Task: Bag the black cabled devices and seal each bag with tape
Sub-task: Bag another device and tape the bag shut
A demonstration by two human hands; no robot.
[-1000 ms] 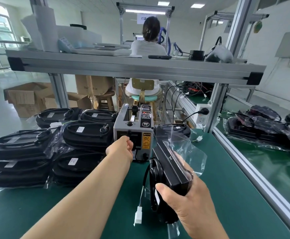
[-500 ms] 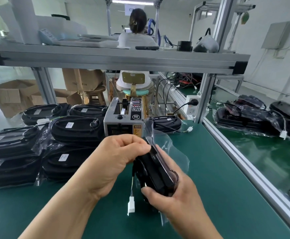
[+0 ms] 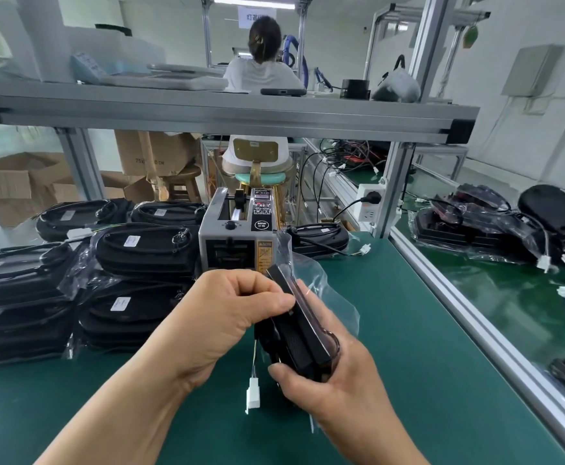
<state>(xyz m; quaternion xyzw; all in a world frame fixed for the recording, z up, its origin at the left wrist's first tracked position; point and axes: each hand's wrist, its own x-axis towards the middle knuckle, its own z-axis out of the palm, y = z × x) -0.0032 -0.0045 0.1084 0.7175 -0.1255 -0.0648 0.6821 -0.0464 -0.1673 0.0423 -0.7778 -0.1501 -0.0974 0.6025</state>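
My right hand (image 3: 334,387) gripped the bagged device (image 3: 301,333) from below; my left hand (image 3: 227,317) pinched its upper edge, near the dispenser (image 3: 237,239).

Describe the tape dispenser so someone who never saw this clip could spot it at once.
On the green bench, below the aluminium shelf, look just beyond the left hand and right hand gripping the held device. There stands the tape dispenser: the only upright grey box, with a yellow warning label, among flat black bagged devices.
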